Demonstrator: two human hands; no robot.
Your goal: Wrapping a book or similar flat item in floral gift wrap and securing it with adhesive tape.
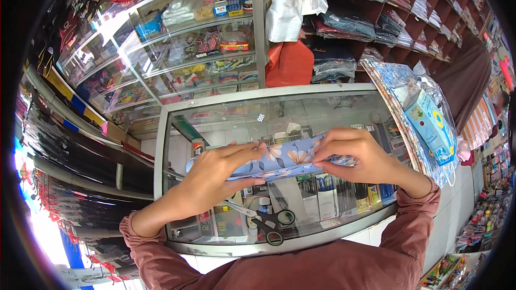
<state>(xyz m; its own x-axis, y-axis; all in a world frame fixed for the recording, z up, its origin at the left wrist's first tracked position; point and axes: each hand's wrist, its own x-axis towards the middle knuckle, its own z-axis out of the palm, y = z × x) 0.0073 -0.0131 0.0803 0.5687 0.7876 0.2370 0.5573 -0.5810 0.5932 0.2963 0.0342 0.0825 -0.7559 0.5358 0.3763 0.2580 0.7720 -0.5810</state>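
Note:
A long parcel in blue floral wrapping paper (288, 156) lies across the glass-topped display counter (209, 249). My left hand (209, 173) holds its left part, fingers over the top and thumb along the near side. With thumb and fingertips, my right hand (354, 155) pinches the paper's edge near the right end. What is inside the paper is hidden. Between me and the parcel, black-handled scissors (268, 219) rest on the glass, their blades pointing up and left, partly under my left hand. A small patterned scrap (261, 118) appears beyond the parcel.
At the counter's right end, a light-blue box (429, 123) in clear plastic lies on floral sheets (387, 84). A glass cabinet (197, 32) stands beyond the counter. White plastic bags (284, 12) hang near shelves of packaged clothes. Hanging garments (76, 153) line the left side.

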